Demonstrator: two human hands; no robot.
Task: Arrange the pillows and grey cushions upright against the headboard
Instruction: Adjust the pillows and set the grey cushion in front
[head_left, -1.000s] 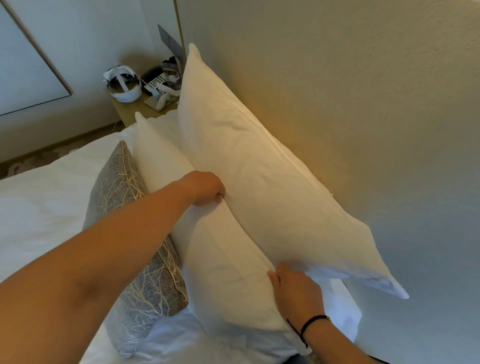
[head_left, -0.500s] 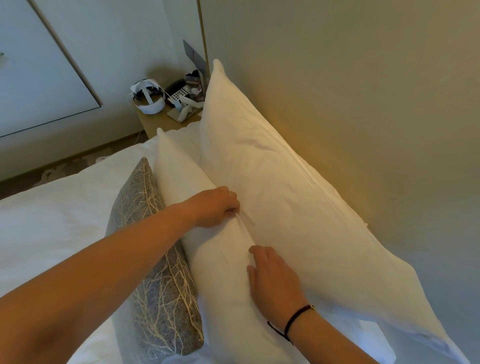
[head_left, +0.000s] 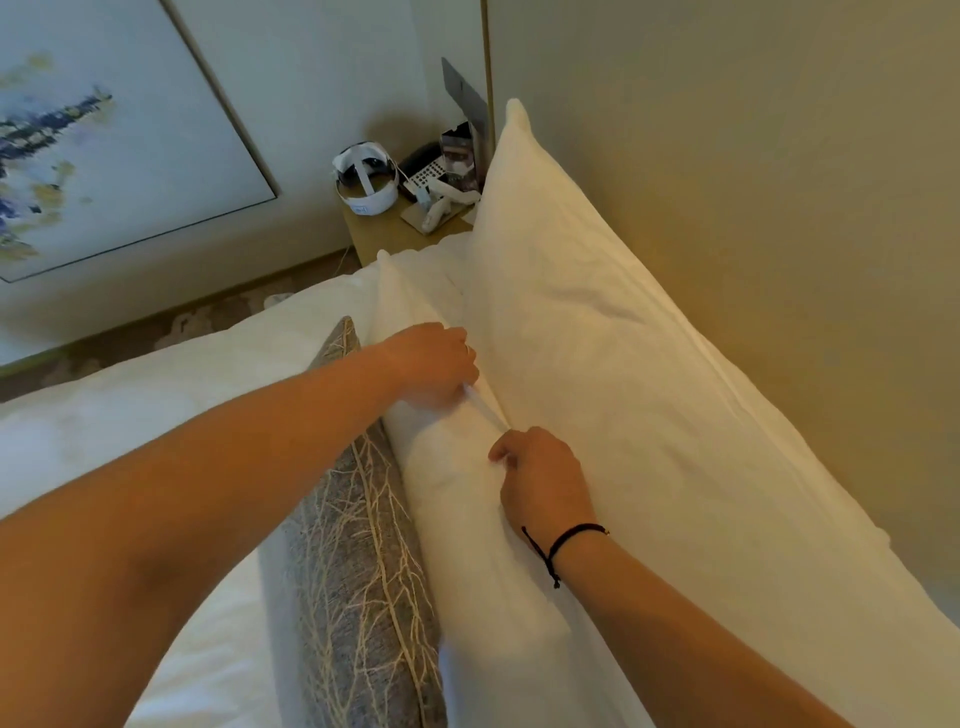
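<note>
A large white pillow (head_left: 613, 374) stands upright against the beige headboard (head_left: 753, 182). In front of it leans a second white pillow (head_left: 467, 545). A grey cushion (head_left: 358, 561) with a pale branch pattern stands upright against that one. My left hand (head_left: 431, 364) pinches the top seam of the front white pillow. My right hand (head_left: 540, 483), with a black cord on the wrist, grips the same seam a little nearer to me.
A wooden bedside table (head_left: 400, 231) at the far end holds a white headset (head_left: 366, 179), a phone and small items. A framed painting (head_left: 104, 135) hangs on the left wall. The white duvet (head_left: 130, 415) covers the bed on the left.
My right hand has moved from the lower edge of the back pillow up to the front pillow's top seam and curled onto it. The left hand has stayed on that seam.
</note>
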